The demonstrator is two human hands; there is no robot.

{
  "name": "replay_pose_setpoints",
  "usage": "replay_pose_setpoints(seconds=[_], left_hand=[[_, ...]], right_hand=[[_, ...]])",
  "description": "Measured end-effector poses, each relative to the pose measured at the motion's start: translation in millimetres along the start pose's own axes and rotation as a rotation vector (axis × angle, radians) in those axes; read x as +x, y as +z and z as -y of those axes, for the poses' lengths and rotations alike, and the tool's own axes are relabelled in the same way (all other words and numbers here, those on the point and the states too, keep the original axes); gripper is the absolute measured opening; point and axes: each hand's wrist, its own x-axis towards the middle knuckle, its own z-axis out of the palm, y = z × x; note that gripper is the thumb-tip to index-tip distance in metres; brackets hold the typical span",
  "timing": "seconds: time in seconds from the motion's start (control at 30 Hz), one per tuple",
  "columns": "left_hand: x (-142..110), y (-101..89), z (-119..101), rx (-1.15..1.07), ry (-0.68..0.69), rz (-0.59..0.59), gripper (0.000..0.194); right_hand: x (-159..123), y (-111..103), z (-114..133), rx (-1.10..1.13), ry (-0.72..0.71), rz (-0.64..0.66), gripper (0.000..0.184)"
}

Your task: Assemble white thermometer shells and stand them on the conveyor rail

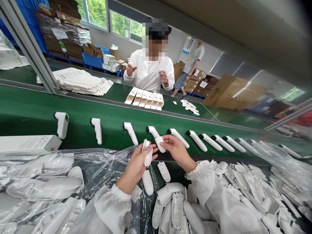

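Observation:
My left hand (140, 159) is closed around a white plastic battery cover (148, 158), its ribbed inner side facing up. My right hand (176, 149) pinches the lower handle end of a white infrared thermometer (154, 131) with a black nose, which lies at the near part of the green conveyor belt (78, 130). The two hands are close together. Just below them lie another loose cover (163, 171) and a smooth white handle-shaped part (147, 182).
More thermometers (197, 140) lie in a row along the belt. Heaps of white plastic parts (246, 185) and clear plastic bags (102, 159) fill the near side. Across the belt, a person in white (152, 70) stands behind small open boxes (145, 99) and stacked flat cartons (80, 81).

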Motion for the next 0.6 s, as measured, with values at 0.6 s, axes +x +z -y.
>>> replay_pose_setpoints(seconds=[0.6], left_hand=[[-1,-0.8,0,0.176,-0.138,0.157,0.049]], right_hand=[[24,-22,-20,-0.789,-0.384,0.019,0.04]])
